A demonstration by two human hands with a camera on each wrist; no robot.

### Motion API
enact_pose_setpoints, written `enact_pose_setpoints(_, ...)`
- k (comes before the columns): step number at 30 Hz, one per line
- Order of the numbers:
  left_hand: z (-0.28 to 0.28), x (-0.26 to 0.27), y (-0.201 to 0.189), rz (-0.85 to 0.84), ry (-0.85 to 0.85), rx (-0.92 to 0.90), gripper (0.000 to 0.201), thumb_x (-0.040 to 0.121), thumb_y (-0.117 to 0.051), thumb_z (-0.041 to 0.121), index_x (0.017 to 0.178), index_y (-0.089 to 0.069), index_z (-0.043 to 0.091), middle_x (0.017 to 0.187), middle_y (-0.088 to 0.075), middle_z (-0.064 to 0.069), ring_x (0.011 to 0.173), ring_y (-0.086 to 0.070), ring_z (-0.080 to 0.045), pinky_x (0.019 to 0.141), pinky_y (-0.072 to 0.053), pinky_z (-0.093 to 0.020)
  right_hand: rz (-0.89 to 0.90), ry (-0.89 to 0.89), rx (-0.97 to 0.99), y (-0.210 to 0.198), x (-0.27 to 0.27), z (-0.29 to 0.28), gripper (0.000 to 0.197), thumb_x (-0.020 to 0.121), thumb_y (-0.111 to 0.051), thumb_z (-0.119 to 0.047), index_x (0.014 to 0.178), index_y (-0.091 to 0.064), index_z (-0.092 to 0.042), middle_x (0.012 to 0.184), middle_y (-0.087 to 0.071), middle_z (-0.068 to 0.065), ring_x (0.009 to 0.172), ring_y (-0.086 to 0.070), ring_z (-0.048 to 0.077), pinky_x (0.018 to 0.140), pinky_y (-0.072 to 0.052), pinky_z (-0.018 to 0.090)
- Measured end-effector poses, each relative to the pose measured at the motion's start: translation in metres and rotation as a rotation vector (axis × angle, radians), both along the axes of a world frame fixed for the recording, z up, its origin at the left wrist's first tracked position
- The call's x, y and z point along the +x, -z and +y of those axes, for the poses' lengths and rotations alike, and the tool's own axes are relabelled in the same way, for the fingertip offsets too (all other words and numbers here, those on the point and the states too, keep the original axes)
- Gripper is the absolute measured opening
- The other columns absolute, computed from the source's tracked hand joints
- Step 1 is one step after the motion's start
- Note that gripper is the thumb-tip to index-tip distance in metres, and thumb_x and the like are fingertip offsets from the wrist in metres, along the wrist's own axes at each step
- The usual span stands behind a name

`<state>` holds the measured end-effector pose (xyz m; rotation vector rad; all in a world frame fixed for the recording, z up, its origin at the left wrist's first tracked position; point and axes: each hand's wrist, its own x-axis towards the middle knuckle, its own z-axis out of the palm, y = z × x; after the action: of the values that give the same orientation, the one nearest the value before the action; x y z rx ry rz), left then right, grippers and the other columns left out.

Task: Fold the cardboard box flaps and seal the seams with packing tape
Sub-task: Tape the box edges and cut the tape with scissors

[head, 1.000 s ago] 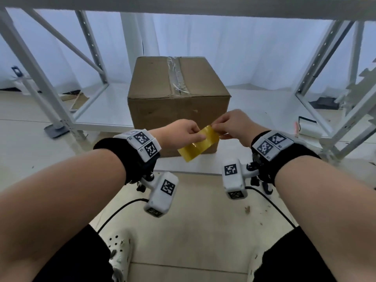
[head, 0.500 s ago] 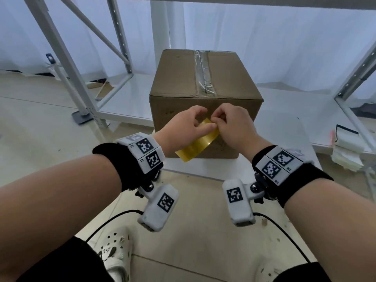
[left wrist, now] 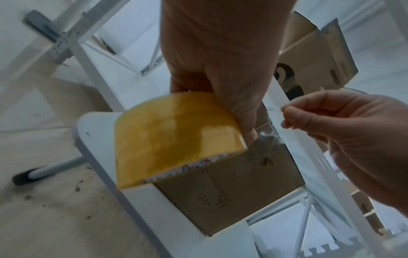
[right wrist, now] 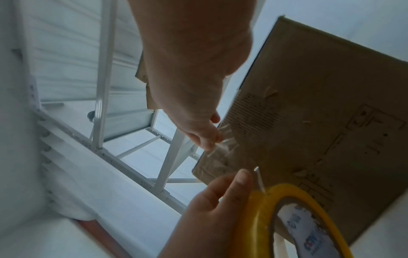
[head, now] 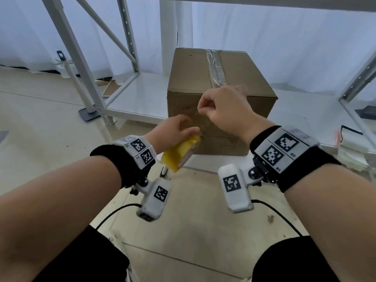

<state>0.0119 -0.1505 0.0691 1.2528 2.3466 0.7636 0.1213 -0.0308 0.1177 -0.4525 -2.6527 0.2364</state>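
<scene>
Yellow packing tape [head: 180, 153] sits in the left hand [head: 173, 131], the roll held low in front of the cardboard box [head: 221, 102] with the fingers curled round its rim and the thumb [left wrist: 243, 111] lying along the outer face, as the left wrist view shows. From the roll a clear strip [left wrist: 268, 129] runs across to the right hand [head: 221, 106], whose grip is a pinch of fingertips [left wrist: 289, 115] on the free end, the hand raised above and to the right of the roll in front of the box's near face. In the right wrist view the strip is faint and crinkled between the two hands. Brown and closed, the box stands on a low white platform [head: 205, 165] beside the bottom shelf of a white metal rack [head: 85, 64], and a wrinkled band of clear tape [head: 215, 70] runs along its top seam to the near edge. Printed line marks show low on the near face. Both wrists wear black bands with coded marker blocks and white camera housings.
</scene>
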Motion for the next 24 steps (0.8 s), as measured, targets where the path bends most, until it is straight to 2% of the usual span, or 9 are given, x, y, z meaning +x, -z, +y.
enact_pose_setpoints(4, -0.008, 0.000, -0.001, 0.022, 0.077, -0.015, 0.048, 0.087, -0.057, 0.051, 0.125, -0.055, 0.022, 0.113, -0.058, -0.002, 0.097, -0.057, -0.015, 0.074, -0.053, -0.028, -0.062, -0.083, 0.014, 0.000, 0.000, -0.005, 0.010, 0.093, -0.058, -0.026, 0.089, -0.067, -0.029, 0.084, -0.065, -0.013, 0.094, -0.054, 0.011, 0.100, -0.023, 0.036)
enact_pose_setpoints(6, -0.008, 0.003, -0.007, 0.026, 0.104, 0.089, 0.026, 0.084, -0.063, 0.045, 0.102, -0.064, 0.026, 0.096, -0.055, 0.002, 0.092, -0.052, -0.015, 0.076, -0.051, -0.033, -0.147, -0.130, 0.098, -0.001, 0.001, -0.010, 0.012, 0.092, -0.057, -0.026, 0.092, -0.068, -0.029, 0.089, -0.065, -0.010, 0.099, -0.050, 0.015, 0.103, -0.023, 0.038)
enact_pose_setpoints(8, -0.009, 0.007, -0.014, 0.016, 0.113, 0.206, 0.009, 0.083, -0.068, 0.032, 0.082, -0.061, 0.026, 0.084, -0.049, 0.007, 0.086, -0.046, -0.013, 0.078, -0.043, -0.028, -0.240, -0.166, 0.176, -0.002, 0.002, -0.016, 0.014, 0.092, -0.055, -0.028, 0.095, -0.069, -0.030, 0.093, -0.065, -0.006, 0.102, -0.048, 0.018, 0.103, -0.024, 0.039)
enact_pose_setpoints(11, -0.012, 0.018, -0.018, -0.006, 0.106, 0.261, 0.011, 0.084, -0.068, 0.019, 0.083, -0.061, 0.012, 0.082, -0.049, 0.003, 0.078, -0.049, -0.015, 0.072, -0.043, -0.022, -0.276, -0.193, 0.207, -0.004, 0.003, -0.020, 0.016, 0.092, -0.055, -0.029, 0.099, -0.069, -0.030, 0.095, -0.065, -0.004, 0.104, -0.048, 0.018, 0.103, -0.025, 0.038)
enact_pose_setpoints(14, -0.014, 0.022, -0.020, -0.057, 0.088, 0.272, 0.018, 0.085, -0.068, 0.016, 0.091, -0.066, -0.001, 0.086, -0.064, -0.014, 0.083, -0.060, -0.029, 0.078, -0.051, -0.036, -0.254, -0.185, 0.226, -0.004, 0.004, -0.019, 0.017, 0.093, -0.053, -0.029, 0.101, -0.068, -0.032, 0.098, -0.065, -0.002, 0.105, -0.048, 0.020, 0.103, -0.025, 0.038)
enact_pose_setpoints(17, -0.012, 0.020, -0.018, -0.083, 0.048, 0.288, 0.021, 0.082, -0.070, 0.015, 0.095, -0.064, 0.000, 0.089, -0.067, -0.017, 0.082, -0.061, -0.028, 0.079, -0.052, -0.038, -0.239, -0.197, 0.234, -0.004, 0.006, -0.018, 0.016, 0.094, -0.053, -0.029, 0.100, -0.068, -0.034, 0.098, -0.066, -0.003, 0.104, -0.048, 0.021, 0.102, -0.025, 0.036)
enact_pose_setpoints(21, -0.014, 0.022, -0.019, -0.106, 0.015, 0.300, 0.012, 0.082, -0.068, 0.011, 0.089, -0.065, 0.001, 0.083, -0.066, -0.017, 0.073, -0.058, -0.023, 0.073, -0.051, -0.035, -0.145, -0.252, 0.247, -0.004, 0.011, -0.019, 0.017, 0.095, -0.054, -0.026, 0.104, -0.068, -0.028, 0.095, -0.069, -0.009, 0.101, -0.050, 0.016, 0.098, -0.022, 0.032)
enact_pose_setpoints(23, -0.015, 0.021, -0.023, -0.093, -0.012, 0.310, 0.011, 0.083, -0.069, 0.016, 0.083, -0.066, 0.005, 0.077, -0.065, -0.012, 0.068, -0.057, -0.017, 0.071, -0.051, -0.032, -0.066, -0.264, 0.196, -0.004, 0.013, -0.019, 0.025, 0.094, -0.057, -0.025, 0.118, -0.063, -0.026, 0.094, -0.069, -0.008, 0.097, -0.054, 0.016, 0.099, -0.025, 0.032)
enact_pose_setpoints(24, -0.016, 0.020, -0.025, -0.077, -0.025, 0.315, 0.012, 0.083, -0.070, 0.019, 0.080, -0.064, 0.009, 0.074, -0.064, -0.007, 0.067, -0.056, -0.013, 0.069, -0.050, -0.028, -0.033, -0.262, 0.119, -0.004, 0.014, -0.019, 0.040, 0.092, -0.059, -0.025, 0.131, -0.052, -0.027, 0.093, -0.068, -0.008, 0.094, -0.056, 0.014, 0.100, -0.028, 0.032)
